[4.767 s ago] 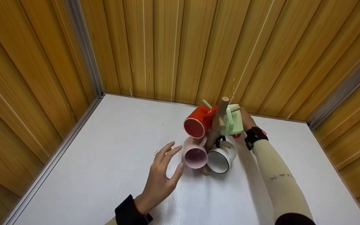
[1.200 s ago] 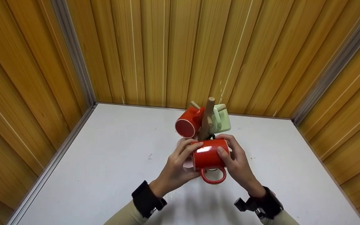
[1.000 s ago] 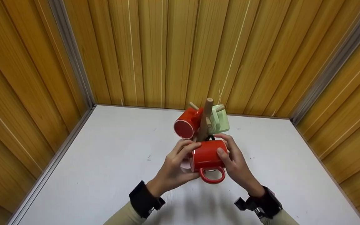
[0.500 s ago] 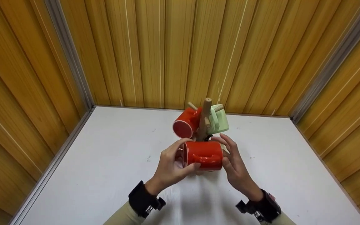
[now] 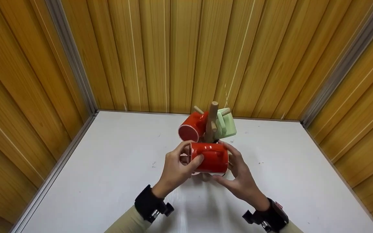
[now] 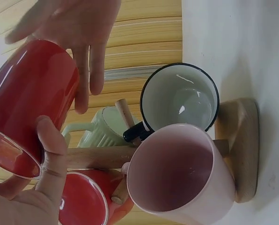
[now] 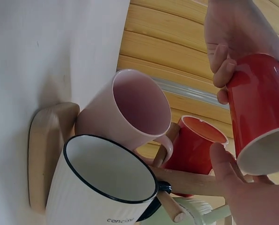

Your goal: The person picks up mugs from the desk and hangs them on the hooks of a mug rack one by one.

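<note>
A red mug (image 5: 210, 160) lies sideways in the air in front of a wooden mug tree (image 5: 213, 111), its handle towards me. My left hand (image 5: 175, 168) grips it at the rim end, thumb on the outside, the other fingers partly hidden. My right hand (image 5: 241, 178) is at the base end with fairly straight fingers, the fingertips by the mug's far side and the thumb just under it. On the tree hang another red mug (image 5: 191, 127), a light green mug (image 5: 228, 124), a pink mug (image 6: 177, 173) and a white mug (image 6: 179, 101) with a black rim.
The mug tree's wooden base (image 7: 48, 154) stands on a white tabletop (image 5: 125, 155). Yellow wood-look panels (image 5: 180, 58) close off the back and both sides, with grey metal strips (image 5: 73, 58) in the corners.
Since the earliest frame the red mug came to the front in both hands. Over the last second it turned, its handle swinging from below to face me, and the right thumb came off it.
</note>
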`<action>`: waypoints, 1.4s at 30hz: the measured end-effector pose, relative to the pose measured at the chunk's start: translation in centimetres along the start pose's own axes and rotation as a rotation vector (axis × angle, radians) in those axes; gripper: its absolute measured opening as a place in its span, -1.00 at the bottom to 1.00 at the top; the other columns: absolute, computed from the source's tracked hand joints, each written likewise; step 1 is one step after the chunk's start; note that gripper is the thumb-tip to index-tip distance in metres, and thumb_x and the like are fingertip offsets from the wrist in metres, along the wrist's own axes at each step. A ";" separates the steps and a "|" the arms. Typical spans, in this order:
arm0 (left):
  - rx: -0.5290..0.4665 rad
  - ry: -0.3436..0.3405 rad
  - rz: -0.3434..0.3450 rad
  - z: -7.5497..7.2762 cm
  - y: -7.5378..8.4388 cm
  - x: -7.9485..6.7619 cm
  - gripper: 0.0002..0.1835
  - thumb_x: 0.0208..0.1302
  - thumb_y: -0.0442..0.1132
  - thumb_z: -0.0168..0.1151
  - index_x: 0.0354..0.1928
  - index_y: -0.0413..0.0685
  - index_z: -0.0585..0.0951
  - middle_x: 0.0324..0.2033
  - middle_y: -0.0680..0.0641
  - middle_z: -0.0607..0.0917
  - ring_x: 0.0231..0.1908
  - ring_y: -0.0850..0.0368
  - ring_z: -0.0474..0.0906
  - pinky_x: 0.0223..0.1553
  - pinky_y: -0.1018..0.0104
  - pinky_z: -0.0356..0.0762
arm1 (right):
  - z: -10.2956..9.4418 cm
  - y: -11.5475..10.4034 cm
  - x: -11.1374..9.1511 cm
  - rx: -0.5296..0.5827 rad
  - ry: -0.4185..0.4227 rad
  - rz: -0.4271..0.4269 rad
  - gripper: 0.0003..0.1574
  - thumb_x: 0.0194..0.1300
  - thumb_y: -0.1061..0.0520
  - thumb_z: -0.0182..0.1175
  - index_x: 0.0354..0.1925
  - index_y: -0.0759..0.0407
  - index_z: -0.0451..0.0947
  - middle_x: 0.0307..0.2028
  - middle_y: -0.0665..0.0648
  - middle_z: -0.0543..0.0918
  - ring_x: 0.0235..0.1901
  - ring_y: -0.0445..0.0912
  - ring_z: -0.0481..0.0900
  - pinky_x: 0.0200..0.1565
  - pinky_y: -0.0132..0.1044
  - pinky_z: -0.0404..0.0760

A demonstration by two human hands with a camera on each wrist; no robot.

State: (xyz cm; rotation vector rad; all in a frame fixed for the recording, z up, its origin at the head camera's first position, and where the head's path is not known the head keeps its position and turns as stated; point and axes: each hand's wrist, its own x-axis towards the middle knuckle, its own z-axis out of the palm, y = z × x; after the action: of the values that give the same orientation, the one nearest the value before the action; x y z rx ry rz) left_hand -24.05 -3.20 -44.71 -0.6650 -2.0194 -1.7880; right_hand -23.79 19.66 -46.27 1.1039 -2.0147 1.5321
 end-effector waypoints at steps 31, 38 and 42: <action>0.093 -0.047 0.041 -1.0 2.4 0.3 -0.30 0.27 -0.19 0.45 0.41 -0.17 0.45 -0.30 -0.09 0.66 -0.49 0.06 0.50 -0.51 0.31 0.56 | 1.1 0.7 0.4 0.125 0.163 0.210 0.06 0.18 0.45 0.41 0.52 0.16 0.16 0.38 0.22 0.42 0.12 0.15 0.67 0.06 -0.07 0.67; 0.092 -0.070 0.039 -0.8 1.8 0.5 -0.25 0.26 -0.28 0.41 0.45 -0.31 0.37 -0.27 -0.16 0.66 -0.48 0.04 0.55 -0.49 0.23 0.62 | 1.2 0.6 0.8 0.133 0.194 0.220 0.00 0.20 0.47 0.38 0.50 0.25 0.17 0.35 0.26 0.46 0.12 0.15 0.67 0.04 -0.13 0.68; 0.105 -0.057 0.031 -0.6 0.1 0.4 -0.23 0.29 -0.20 0.41 0.50 -0.15 0.36 -0.24 -0.10 0.68 -0.47 0.08 0.57 -0.47 0.23 0.65 | 1.3 0.5 0.9 0.124 0.203 0.252 -0.02 0.22 0.46 0.37 0.49 0.31 0.15 0.33 0.27 0.48 0.11 0.14 0.68 0.03 -0.16 0.69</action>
State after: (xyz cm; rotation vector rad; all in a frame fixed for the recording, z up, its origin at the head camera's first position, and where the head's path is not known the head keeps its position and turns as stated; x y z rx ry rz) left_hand -24.37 -3.70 -44.34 -0.7190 -2.1116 -1.6510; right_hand -24.53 18.24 -46.44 0.7219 -1.9993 1.8342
